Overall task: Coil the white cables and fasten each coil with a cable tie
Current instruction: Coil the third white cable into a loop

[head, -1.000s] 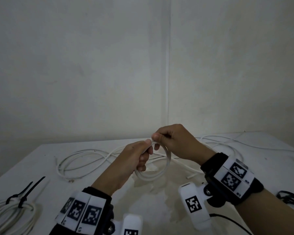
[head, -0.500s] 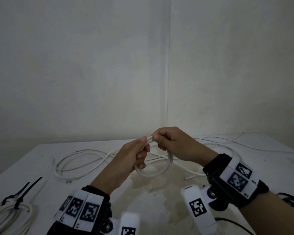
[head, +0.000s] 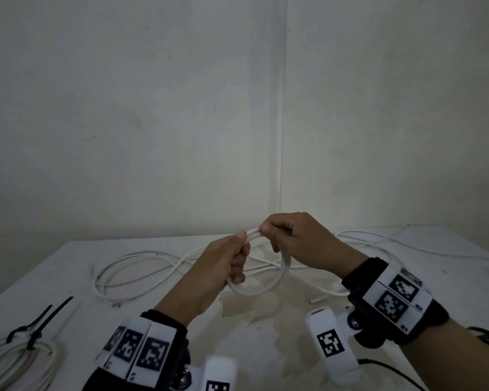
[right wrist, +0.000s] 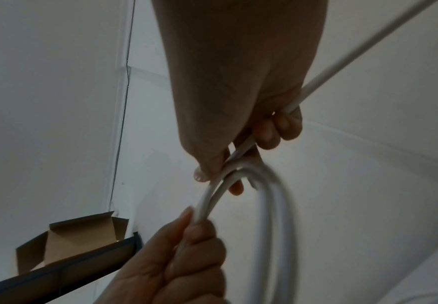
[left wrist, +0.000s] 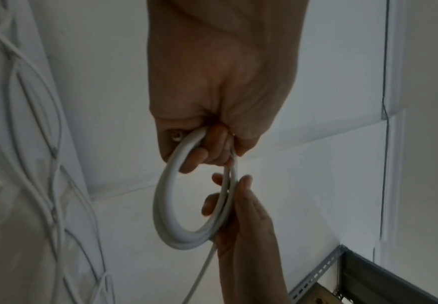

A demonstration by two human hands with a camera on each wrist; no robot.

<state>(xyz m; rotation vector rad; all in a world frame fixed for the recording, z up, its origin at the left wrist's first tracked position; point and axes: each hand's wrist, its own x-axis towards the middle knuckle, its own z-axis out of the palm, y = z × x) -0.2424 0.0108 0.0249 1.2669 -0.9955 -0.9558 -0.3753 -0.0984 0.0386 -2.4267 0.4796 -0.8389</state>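
White cable coil (head: 261,287) held up over the middle of the tabletop (head: 68,266), gripped by both hands.

Near the tabletop's front left corner lies a finished cable bundle (head: 17,359) bound with black cable ties (head: 37,327). Further back, loose white cable (head: 130,275) sprawls in wide loops toward the far edge. The left hand (head: 217,272) has its fingers curled round the small coil's left side, thumb on top. The right hand (head: 296,244) pinches the top of the same coil between thumb and fingers, and in the right wrist view a strand (right wrist: 355,59) runs through its curled fingers and away. The two hands are close together, almost touching at the coil's top. More white cable (head: 406,244) trails along the far right edge, and a thin black lead (head: 488,337) lies at the front right.
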